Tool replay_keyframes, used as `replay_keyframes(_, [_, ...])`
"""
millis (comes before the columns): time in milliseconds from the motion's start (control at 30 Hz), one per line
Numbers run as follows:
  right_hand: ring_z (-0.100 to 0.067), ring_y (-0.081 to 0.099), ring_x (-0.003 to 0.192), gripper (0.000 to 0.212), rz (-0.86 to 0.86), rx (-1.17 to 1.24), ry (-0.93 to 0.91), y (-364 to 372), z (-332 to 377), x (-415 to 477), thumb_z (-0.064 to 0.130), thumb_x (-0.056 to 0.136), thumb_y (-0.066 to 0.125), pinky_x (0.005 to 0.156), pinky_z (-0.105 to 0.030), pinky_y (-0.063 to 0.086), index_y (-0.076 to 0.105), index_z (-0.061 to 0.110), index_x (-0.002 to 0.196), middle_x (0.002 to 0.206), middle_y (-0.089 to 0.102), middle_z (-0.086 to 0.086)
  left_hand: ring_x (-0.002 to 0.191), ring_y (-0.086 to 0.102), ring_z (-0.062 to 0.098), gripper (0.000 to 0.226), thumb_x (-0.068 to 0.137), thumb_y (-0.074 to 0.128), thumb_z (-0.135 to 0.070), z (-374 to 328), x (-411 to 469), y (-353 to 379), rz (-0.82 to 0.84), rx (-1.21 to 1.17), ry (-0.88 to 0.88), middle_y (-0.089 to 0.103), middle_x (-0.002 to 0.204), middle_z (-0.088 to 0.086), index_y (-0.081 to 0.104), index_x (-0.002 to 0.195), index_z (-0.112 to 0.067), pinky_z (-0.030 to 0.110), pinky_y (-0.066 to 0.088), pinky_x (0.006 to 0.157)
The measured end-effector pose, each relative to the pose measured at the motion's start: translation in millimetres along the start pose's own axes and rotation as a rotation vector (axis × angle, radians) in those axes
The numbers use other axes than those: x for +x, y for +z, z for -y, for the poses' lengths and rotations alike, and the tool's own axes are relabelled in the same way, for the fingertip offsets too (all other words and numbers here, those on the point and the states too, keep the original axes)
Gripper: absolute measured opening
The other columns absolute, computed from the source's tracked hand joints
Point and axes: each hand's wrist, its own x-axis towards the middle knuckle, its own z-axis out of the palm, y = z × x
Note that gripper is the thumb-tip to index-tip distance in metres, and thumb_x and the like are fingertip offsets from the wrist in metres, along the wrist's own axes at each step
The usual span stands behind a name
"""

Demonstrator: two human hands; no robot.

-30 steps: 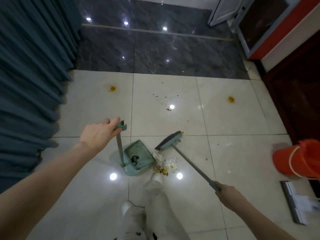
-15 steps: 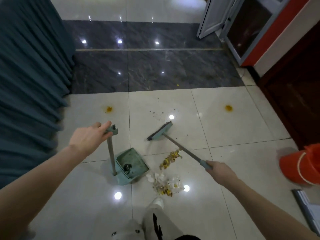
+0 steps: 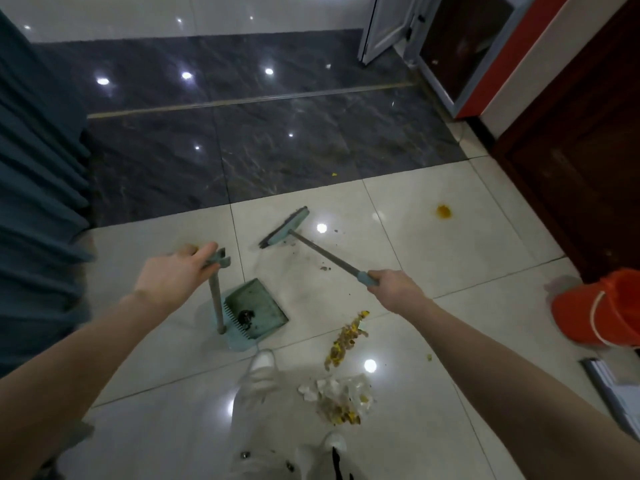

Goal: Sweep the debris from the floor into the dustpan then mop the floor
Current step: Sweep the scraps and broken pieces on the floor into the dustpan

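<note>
the left hand [image 3: 173, 277] was closed around the top grip of the dustpan handle [image 3: 216, 292], which stood nearly upright. below and just right of that hand the teal dustpan [image 3: 256, 311] rested on the pale floor tiles [image 3: 433, 244], its mouth facing away from the person, with a small dark clump [image 3: 246, 316] lying inside near the comb teeth. the right hand [image 3: 394, 289] gripped the teal end of the broom handle [image 3: 329, 256]; the handle ran up and to the left from that hand to the broom head [image 3: 285, 227], which sat on the tiles beyond the dustpan. small dark crumbs [image 3: 325, 268] were scattered just left of the right hand, under the handle. below the right hand, toward the person, lay a streak of yellow-brown debris [image 3: 346, 337], and further below it a pile of crumpled white paper and yellow bits [image 3: 341, 398], beside a white shoe [image 3: 261, 363]. a yellow stain [image 3: 443, 212] marked the tiles up and to the right of the right hand. far right of that hand sat an orange bucket [image 3: 602, 306]. a blue curtain [image 3: 38, 188] hung left of the left hand
</note>
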Motion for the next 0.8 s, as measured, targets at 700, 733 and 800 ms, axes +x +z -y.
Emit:
replay_keyframes(700, [-0.026, 0.061, 0.079, 0.040, 0.166, -0.064, 0.152, 27, 107, 193, 0.016, 0.099, 0.034, 0.069, -0.037, 0.056, 0.044, 0.033, 0.134, 0.085, 0.054, -0.004, 0.047, 0.059, 0.038, 0.043, 0.090, 0.035, -0.049, 118, 161, 30, -0.108, -0.101, 0.183, 0.060, 0.074, 0.015, 0.051, 0.107, -0.013, 0.028, 0.032, 0.042])
replay_keyframes(733, [-0.025, 0.060, 0.076, 0.038, 0.164, -0.071, 0.167, 30, 94, 182, 0.018, 0.099, 0.034, 0.067, -0.036, 0.055, 0.044, 0.034, 0.132, 0.082, 0.054, -0.003, 0.049, 0.059, 0.039, 0.041, 0.091, 0.038, -0.048, 114, 162, 28, -0.099, -0.100, 0.187, 0.060, 0.075, 0.015, 0.051, 0.108, -0.013, 0.029, 0.033, 0.042])
replay_keyframes(800, [-0.023, 0.060, 0.071, 0.033, 0.163, -0.071, 0.210, 38, 65, 155, 0.023, 0.100, 0.032, 0.064, -0.034, 0.053, 0.044, 0.034, 0.128, 0.080, 0.055, -0.003, 0.053, 0.060, 0.040, 0.035, 0.094, 0.051, -0.042, 104, 163, 24, -0.061, -0.111, 0.173, 0.060, 0.078, 0.017, 0.052, 0.110, -0.011, 0.034, 0.039, 0.043])
